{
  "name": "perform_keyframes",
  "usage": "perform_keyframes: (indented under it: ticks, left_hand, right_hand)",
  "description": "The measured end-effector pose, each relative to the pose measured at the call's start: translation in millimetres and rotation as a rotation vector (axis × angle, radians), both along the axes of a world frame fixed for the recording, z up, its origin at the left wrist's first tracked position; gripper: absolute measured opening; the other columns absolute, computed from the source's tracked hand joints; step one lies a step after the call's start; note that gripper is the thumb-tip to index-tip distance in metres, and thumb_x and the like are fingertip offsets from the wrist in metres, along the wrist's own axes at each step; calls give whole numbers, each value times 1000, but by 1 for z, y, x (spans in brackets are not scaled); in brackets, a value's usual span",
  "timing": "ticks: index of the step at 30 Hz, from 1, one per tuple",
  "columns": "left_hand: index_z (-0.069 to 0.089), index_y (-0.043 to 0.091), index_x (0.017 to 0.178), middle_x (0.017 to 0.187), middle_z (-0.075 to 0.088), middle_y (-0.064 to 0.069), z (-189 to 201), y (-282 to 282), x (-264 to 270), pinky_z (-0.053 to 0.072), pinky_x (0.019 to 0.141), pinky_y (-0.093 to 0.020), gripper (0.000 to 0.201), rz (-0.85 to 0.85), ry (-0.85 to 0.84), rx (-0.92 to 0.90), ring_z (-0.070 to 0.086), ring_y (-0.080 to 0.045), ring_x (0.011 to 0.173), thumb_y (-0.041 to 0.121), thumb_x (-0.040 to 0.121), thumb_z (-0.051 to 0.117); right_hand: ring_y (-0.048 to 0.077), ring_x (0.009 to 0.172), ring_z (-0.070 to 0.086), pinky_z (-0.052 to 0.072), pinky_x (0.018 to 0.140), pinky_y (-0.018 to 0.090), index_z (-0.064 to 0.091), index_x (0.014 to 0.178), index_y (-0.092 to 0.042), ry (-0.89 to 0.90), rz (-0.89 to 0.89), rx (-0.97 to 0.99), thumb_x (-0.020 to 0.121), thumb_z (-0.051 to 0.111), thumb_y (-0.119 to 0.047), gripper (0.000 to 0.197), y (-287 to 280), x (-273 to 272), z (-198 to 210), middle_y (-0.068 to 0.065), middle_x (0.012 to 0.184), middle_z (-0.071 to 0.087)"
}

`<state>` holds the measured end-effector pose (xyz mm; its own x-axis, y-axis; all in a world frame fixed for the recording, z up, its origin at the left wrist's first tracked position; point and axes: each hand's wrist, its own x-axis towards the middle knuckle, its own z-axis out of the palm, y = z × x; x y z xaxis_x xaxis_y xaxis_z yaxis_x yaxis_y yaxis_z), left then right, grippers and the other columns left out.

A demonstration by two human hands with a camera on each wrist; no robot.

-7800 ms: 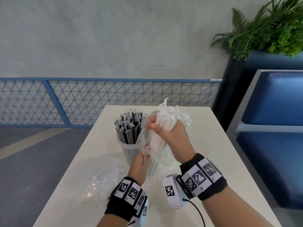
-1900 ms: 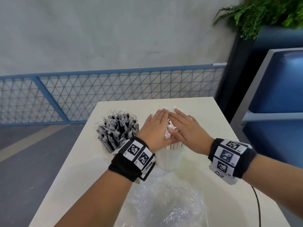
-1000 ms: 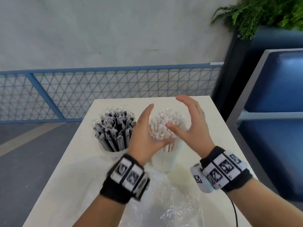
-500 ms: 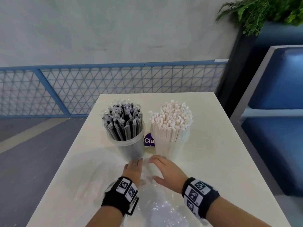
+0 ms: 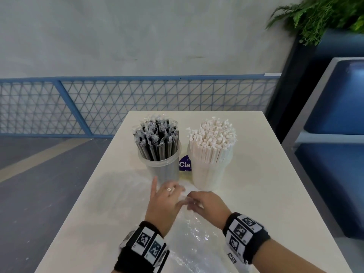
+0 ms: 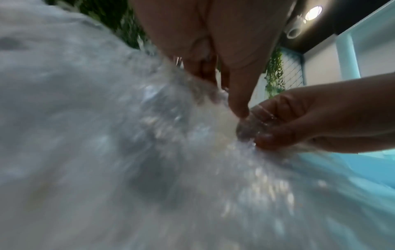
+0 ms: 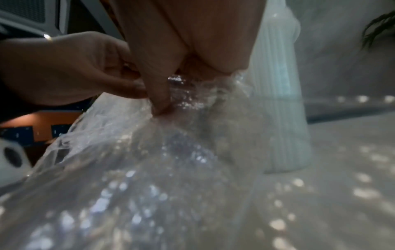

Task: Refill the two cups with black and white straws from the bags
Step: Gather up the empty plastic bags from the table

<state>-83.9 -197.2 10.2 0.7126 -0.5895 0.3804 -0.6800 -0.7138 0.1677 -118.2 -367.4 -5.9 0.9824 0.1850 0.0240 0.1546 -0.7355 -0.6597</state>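
Broadly, pale grey wall (image 5: pixel 137 36) fills the background, with a blue metal lattice railing (image 5: pixel 137 99) along its foot and dark grey floor (image 5: pixel 39 184) to the left. Blue upholstered bench (image 5: pixel 334 107) stands close along the right edge of the cream rectangular table (image 5: pixel 266 194); green fern plant (image 5: pixel 323 14) at upper right. Left table edge is open to the floor; bare tabletop lies right of the cups and behind them.

Crumpled clear plastic bag (image 5: pixel 195 245) lies on the near half of the table, reaching the near edge.

Two translucent plastic cups stand upright side by side, well in from the edges: left cup (image 5: pixel 164 170) packed with wrapped black straws (image 5: pixel 156 138), right cup (image 5: pixel 208 174) packed with white paper-wrapped straws (image 5: pixel 211 138). A purple label (image 5: pixel 185 164) shows between them.

Left hand (image 5: pixel 163 203) and right hand (image 5: pixel 206 205) meet just in front of the cups. Both pinch the far end of the bag, fingers and thumbs closed on the film, per the wrist views.
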Motion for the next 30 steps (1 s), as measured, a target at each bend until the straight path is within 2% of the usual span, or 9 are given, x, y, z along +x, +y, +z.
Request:
perform_keyframes:
  ticks: [3, 6, 9, 11, 14, 17, 21, 27, 30]
  left_hand:
    - [50, 20, 117, 127, 45, -4, 16, 20, -12, -2, 116, -46, 50, 195, -240, -211, 35, -21, 131, 55, 82, 47]
    - [36, 18, 128, 139, 29, -13, 30, 38, -19, -4, 118, -45, 79, 405, -351, -446, 5, -19, 145, 64, 67, 58]
    - [9, 15, 141, 149, 7, -17, 35, 42, -26, 3, 119, -32, 110, 475, -155, -751, 0, -22, 145, 62, 62, 69]
    - [-3, 21, 145, 154, 5, -13, 45, 31, -35, 16, 117, -32, 118, 442, 256, -1058, 9, -17, 143, 33, 64, 82]
    - [32, 18, 136, 134, 50, -9, 53, 15, -44, 47, 98, -26, 80, 289, 666, -1303, 50, -19, 125, -2, 71, 73]
    - [61, 15, 97, 89, 74, 0, 62, 0, -48, 53, 76, -16, 32, 198, 641, -1281, 69, -13, 90, -8, 75, 67]
    - [67, 12, 77, 68, 73, 4, 78, -30, -53, 57, 71, -23, 19, 132, 632, -1210, 69, -10, 67, -6, 72, 72]
    - [60, 5, 68, 50, 61, 1, 90, -88, -58, 51, 49, -21, 15, 42, 774, -1236, 57, -8, 45, 8, 69, 75]
    - [57, 11, 70, 51, 59, 3, 93, -118, -57, 49, 47, -19, 16, -106, 867, -1122, 57, -7, 46, 12, 69, 73]
  right_hand:
    - [-9, 73, 59, 41, 73, 6, 66, 93, -22, -82, -32, 166, 88, 62, -24, 7, -8, -7, 16, -35, 72, 62]
    - [1, 74, 65, 48, 79, 13, 66, 90, -28, -149, -84, 313, 87, 64, -23, 5, -13, -14, 33, -20, 80, 69]
    - [6, 71, 66, 52, 80, 23, 67, 88, -26, -203, -137, 426, 86, 65, -22, 5, -15, -18, 47, -9, 80, 71]
    - [6, 70, 65, 53, 79, 26, 65, 86, -28, -228, -170, 502, 84, 66, -21, 7, -15, -21, 54, -13, 78, 71]
    - [10, 70, 66, 51, 79, 25, 64, 85, -23, -222, -205, 610, 84, 66, -17, 6, -17, -26, 62, -13, 73, 70]
    - [6, 88, 65, 46, 85, 22, 61, 99, -20, -229, -230, 580, 80, 70, -27, 22, -25, -36, 67, -16, 88, 70]
    - [2, 97, 63, 44, 88, 12, 44, 122, -21, -353, -283, 563, 71, 78, -28, 62, -41, -57, 81, -15, 109, 63]
    - [6, 59, 65, 46, 67, 9, 63, 83, -13, -376, -490, 720, 82, 67, -11, 5, -74, -91, 90, -4, 61, 68]
    - [-1, 56, 61, 41, 65, 4, 65, 81, -12, -401, -645, 622, 91, 56, -14, 13, -97, -111, 86, -3, 51, 65]
